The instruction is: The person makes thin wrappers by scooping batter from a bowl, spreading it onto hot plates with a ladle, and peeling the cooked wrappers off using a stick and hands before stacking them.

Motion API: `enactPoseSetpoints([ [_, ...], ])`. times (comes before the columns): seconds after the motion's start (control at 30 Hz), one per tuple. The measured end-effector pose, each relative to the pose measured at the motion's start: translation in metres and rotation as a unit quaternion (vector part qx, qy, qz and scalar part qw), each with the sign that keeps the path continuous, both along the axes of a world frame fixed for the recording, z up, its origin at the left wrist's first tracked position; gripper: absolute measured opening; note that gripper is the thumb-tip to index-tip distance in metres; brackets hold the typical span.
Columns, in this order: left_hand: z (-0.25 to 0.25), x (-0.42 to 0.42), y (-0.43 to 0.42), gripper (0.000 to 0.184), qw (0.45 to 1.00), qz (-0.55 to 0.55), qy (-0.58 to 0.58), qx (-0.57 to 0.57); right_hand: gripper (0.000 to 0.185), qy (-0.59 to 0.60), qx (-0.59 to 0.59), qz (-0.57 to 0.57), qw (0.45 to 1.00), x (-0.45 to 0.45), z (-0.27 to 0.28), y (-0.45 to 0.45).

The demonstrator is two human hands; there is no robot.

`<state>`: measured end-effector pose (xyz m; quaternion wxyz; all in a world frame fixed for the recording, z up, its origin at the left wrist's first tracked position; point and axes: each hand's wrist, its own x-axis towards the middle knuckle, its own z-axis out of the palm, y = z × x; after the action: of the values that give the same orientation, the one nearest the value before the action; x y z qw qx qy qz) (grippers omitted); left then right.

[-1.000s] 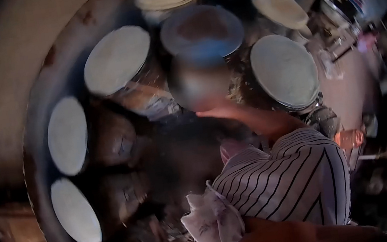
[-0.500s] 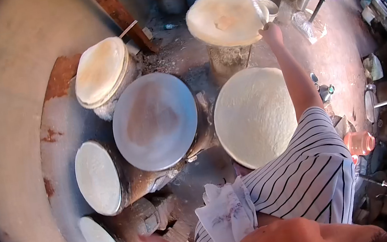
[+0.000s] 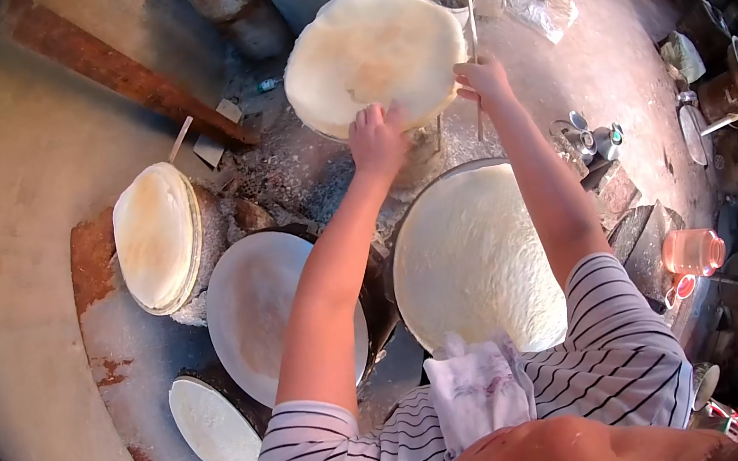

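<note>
A stack of large, thin round flatbreads (image 3: pixel 370 44) with browned patches rests on a stand at the top middle. My left hand (image 3: pixel 378 141) is at its near rim, fingers bent over the edge of the top flatbread. At the right rim is my right hand (image 3: pixel 485 84), its fingers closed around a long thin stick (image 3: pixel 469 15) that points away from me. Below my arms, a wide round pan (image 3: pixel 467 244) is covered with pale, wet-looking batter. Left of it, a grey round griddle (image 3: pixel 253 315) with a brownish middle is partly hidden by my left arm.
Another flatbread stack (image 3: pixel 156 238) stands at the left, with a stick behind it. Nearer me are white-topped round pans, one (image 3: pixel 218 430) mostly visible. A rusty beam (image 3: pixel 126 71) slants across the back. At the right are a pink jar (image 3: pixel 692 252) and metal flasks (image 3: pixel 606 141).
My left hand has come up from the lower left to the flatbread stack's near rim. The stick in my right hand has swung more upright. The view has shifted.
</note>
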<state>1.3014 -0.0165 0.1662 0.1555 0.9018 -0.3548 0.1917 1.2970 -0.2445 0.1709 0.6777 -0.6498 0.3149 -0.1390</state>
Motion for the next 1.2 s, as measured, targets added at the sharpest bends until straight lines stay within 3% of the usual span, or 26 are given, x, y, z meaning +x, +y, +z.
enactPoseSetpoints([
  [0.2, 0.003, 0.018, 0.001, 0.042, 0.999, -0.041, 0.006, -0.012, 0.019, -0.064, 0.012, 0.021, 0.998, -0.01, 0.005, -0.002],
  [0.3, 0.003, 0.024, 0.005, 0.036, 0.997, -0.067, 0.009, -0.03, 0.019, -0.042, 0.007, 0.054, 0.998, -0.015, 0.009, -0.007],
  [0.5, 0.002, 0.023, 0.005, 0.029, 0.994, -0.096, -0.03, -0.043, 0.026, 0.004, 0.131, 0.079, 0.988, -0.03, 0.025, 0.008],
  [0.77, -0.006, 0.03, 0.0, 0.014, 0.979, -0.052, -0.193, -0.036, 0.023, -0.039, 0.055, 0.059, 0.996, -0.032, 0.027, 0.009],
  [0.87, 0.005, 0.052, 0.001, 0.009, 0.982, -0.031, -0.177, -0.057, 0.015, -0.073, 0.02, 0.033, 0.997, -0.036, 0.024, -0.003],
  [1.07, 0.123, 0.08, 0.004, 0.011, 0.968, -0.044, -0.208, -0.135, 0.014, -0.064, -0.084, -0.006, 0.994, -0.066, 0.03, -0.008],
  [1.17, 0.202, 0.031, 0.035, 0.013, 0.966, -0.038, -0.211, -0.142, 0.022, -0.074, -0.125, -0.007, 0.989, -0.072, 0.036, 0.001],
  [1.2, 0.225, 0.008, 0.054, 0.013, 0.964, -0.038, -0.219, -0.146, 0.023, -0.122, -0.188, -0.011, 0.975, -0.067, 0.038, 0.001],
])
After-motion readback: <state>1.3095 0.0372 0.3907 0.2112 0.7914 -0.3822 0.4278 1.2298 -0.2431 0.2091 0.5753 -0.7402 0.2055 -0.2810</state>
